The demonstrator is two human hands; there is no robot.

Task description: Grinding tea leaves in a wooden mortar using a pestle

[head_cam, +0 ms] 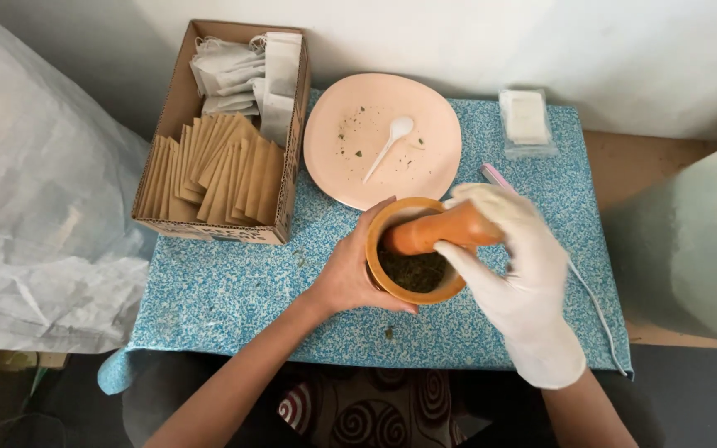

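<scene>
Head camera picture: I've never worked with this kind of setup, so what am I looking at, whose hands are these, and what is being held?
There is no machine here: a person works with two hands, and the one picture comes from a camera on their head, looking down. The bare left hand cups the side of a round orange-brown wooden mortar with dark green crushed herbs inside. The right hand, in a white glove, grips an orange wooden pestle that reaches into the mortar. They stand on a blue speckled table cover. Behind lie a pale pink round plate carrying a small white plastic spoon, an open cardboard box of brown paper sachets and white tea filter bags, and a small clear packet.
</scene>
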